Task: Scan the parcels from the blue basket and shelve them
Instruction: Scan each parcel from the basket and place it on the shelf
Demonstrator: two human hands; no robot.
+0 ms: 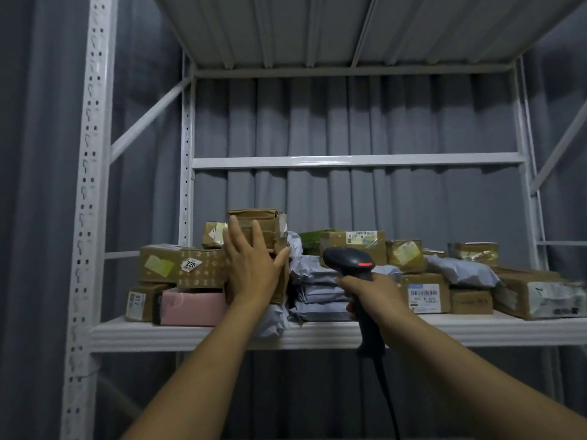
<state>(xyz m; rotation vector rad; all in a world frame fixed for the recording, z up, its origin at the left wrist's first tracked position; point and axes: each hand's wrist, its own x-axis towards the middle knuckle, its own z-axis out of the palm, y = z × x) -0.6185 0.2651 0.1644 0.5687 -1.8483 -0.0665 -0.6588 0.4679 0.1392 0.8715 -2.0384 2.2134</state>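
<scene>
My left hand (252,265) presses flat, fingers spread, against the front of a brown cardboard parcel (279,284) on the white shelf (197,335). A second brown box (259,222) sits on top of that one, just behind my fingertips. My right hand (373,295) is closed around the grip of a black barcode scanner (349,260), whose head with a red stripe points left toward the parcels; its cable hangs down below the shelf. The blue basket is out of view.
The shelf holds several parcels: brown boxes (165,265) and a pink box (193,308) at left, grey mailer bags (317,293) in the middle, more labelled boxes (425,295) at right. A white upright (85,217) stands at left. Grey curtain hangs behind.
</scene>
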